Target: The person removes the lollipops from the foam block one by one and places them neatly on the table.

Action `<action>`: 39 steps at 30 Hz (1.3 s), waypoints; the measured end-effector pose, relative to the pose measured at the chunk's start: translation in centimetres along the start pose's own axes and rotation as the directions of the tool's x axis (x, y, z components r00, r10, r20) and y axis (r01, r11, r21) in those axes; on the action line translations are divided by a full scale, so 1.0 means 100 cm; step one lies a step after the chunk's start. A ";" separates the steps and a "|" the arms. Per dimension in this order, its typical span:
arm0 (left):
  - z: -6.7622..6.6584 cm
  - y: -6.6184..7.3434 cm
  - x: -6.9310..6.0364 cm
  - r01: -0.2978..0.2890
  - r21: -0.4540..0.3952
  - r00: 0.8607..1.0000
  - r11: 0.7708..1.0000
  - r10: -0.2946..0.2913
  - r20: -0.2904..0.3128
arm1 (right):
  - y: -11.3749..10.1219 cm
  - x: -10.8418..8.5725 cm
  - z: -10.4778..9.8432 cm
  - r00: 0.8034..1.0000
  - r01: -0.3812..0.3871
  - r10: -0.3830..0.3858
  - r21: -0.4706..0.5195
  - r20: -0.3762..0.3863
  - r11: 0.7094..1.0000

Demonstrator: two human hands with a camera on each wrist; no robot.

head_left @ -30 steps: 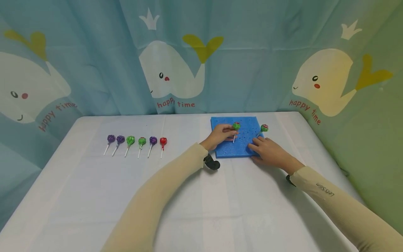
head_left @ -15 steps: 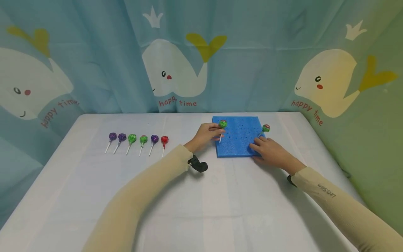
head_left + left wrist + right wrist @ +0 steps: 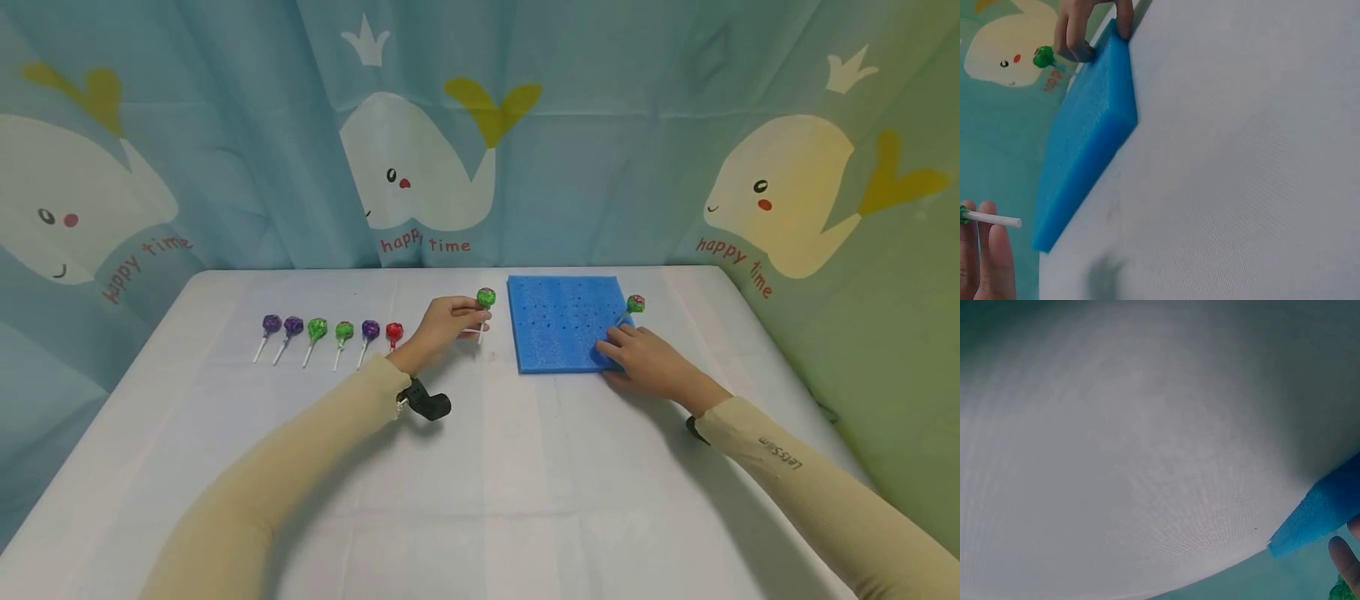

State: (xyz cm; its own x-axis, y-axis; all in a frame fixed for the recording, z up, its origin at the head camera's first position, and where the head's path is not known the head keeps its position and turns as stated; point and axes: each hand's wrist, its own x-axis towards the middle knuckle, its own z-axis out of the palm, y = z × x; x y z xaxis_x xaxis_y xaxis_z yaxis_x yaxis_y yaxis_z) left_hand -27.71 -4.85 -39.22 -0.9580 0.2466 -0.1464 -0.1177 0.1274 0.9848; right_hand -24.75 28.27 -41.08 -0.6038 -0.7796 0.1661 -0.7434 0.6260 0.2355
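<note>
My left hand [image 3: 441,327] pinches the white stick of a green lollipop [image 3: 486,297], which it holds upright above the table, left of the blue foam board [image 3: 558,346]. In the left wrist view, that stick [image 3: 999,219] juts past the fingertips. Small holes dot the board's top. At the board's front right corner, my right hand [image 3: 647,360] grips the edge, fingers on top and thumb at the side. Just beyond those fingers a second green lollipop [image 3: 636,303] stands tilted at the board's right side; its stick's lower end is hidden.
A row of several lollipops lies on the left half of the white-covered table [image 3: 480,500]: purple [image 3: 272,322], green [image 3: 317,328] and red [image 3: 394,332]. The red one's stick is partly hidden by my left wrist. A whale-print curtain [image 3: 600,167] hangs behind.
My left hand has moved left, off the foam board, carrying the green lollipop with it. My right hand stays at the board's corner.
</note>
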 end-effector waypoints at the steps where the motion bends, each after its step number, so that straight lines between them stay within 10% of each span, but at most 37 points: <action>1: -0.003 0.000 -0.002 0.004 0.002 1.000 1.000 -0.004 -0.005 | 0.000 0.000 0.000 1.000 0.000 0.000 -0.002 0.002 1.000; 22: -0.055 -0.013 -0.037 0.122 0.012 0.987 0.992 -0.120 -0.110 | 0.001 0.000 0.002 1.000 -0.015 0.015 0.007 0.025 1.000; 39: -0.067 -0.025 -0.052 0.174 0.107 0.968 0.979 -0.150 -0.199 | 0.001 0.000 0.000 0.998 -0.032 0.032 0.010 0.055 0.999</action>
State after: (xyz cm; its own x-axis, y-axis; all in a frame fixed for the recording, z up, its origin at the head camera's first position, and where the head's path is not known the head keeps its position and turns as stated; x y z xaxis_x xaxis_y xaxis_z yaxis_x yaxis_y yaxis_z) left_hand -24.15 -12.90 -40.32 -0.9621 0.0288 -0.2713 -0.2538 0.2705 0.9287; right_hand -24.84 28.32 -41.10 -0.6421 -0.7571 0.1202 -0.7263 0.6510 0.2206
